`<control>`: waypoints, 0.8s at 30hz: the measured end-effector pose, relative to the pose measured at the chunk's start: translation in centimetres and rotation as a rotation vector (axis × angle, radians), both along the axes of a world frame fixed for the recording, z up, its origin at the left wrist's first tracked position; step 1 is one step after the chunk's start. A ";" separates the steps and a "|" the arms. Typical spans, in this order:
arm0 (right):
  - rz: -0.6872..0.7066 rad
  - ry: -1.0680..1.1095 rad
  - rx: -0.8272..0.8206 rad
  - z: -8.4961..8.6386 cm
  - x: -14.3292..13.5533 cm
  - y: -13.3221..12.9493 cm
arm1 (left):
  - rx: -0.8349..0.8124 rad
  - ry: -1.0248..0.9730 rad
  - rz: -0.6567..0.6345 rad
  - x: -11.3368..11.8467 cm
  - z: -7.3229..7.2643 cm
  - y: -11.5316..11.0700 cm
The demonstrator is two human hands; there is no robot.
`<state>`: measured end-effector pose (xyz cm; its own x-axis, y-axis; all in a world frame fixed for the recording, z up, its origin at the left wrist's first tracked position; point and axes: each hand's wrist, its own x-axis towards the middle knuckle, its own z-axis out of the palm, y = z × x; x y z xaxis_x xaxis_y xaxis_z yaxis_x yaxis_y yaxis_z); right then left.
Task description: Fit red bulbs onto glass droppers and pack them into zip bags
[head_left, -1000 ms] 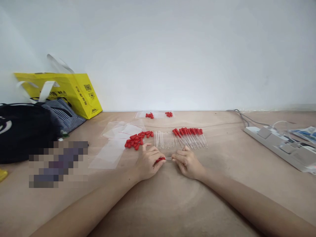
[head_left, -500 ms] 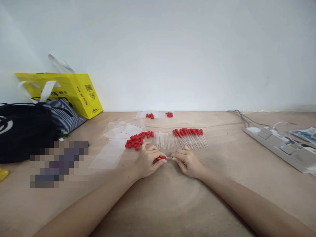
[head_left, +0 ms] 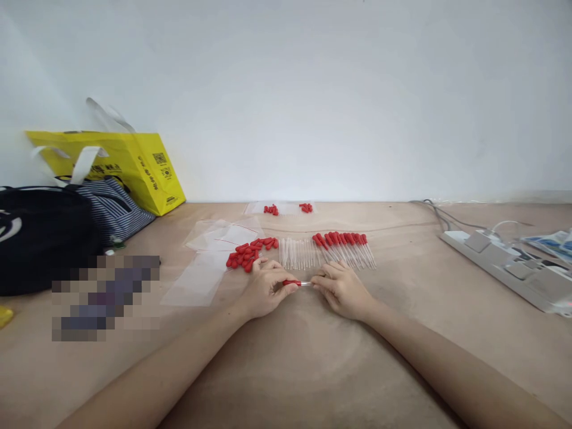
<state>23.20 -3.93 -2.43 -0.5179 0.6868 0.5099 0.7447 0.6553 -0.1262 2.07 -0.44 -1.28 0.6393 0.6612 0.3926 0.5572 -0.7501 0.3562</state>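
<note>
In the centre of the frame, the left hand [head_left: 267,292] is pinching a soft-looking red bulb [head_left: 292,282] between closed fingers, while the right hand [head_left: 344,292] is gripping a thin clear tube [head_left: 306,283] in a narrow pinch. Bulb and tube are meeting end to end, lying nearly level between the hands; how deeply the tube is seating is too small to tell. Holding both on one straight line, gripping close to the joint and pressing with a slight twist seems wise, since sideways force could be bending or cracking so slender a tube. Squeezing the bulb hard could be narrowing its mouth.

Just beyond the hands, a pile of loose red bulbs [head_left: 241,259] is lying left of centre, beside a row of bare clear tubes [head_left: 292,253]. A slanting row of red-capped tubes [head_left: 331,238] is resting right of that, so near the right hand's knuckles that a careless sweep could be disturbing it. Flat translucent bags [head_left: 192,280] are spreading left of the pile on the brown worktop [head_left: 286,369]. A yellow printed bag [head_left: 147,167] is standing at upper left, and a white power strip [head_left: 460,240] is lying at right, both well apart from the hands.
</note>
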 end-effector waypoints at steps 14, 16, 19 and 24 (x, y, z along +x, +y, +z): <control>-0.690 0.084 -0.171 0.0 -1.0 5.3 | 0.346 0.103 0.495 -2.7 -0.5 3.9; -0.723 0.054 -0.182 0.1 -1.4 5.6 | 0.358 0.106 0.500 -2.8 -0.5 4.0; -0.778 0.040 -0.223 0.3 -1.6 6.0 | 0.368 0.110 0.503 -2.8 -0.5 4.0; -0.791 -0.002 -0.256 0.6 -1.6 6.2 | 0.384 0.123 0.508 -2.8 -0.5 4.1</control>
<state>21.56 2.29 -1.83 0.1662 0.9431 0.2881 0.9738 -0.1109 -0.1987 -0.77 3.70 -1.83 0.3394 0.7200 0.6053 0.8956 -0.4441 0.0261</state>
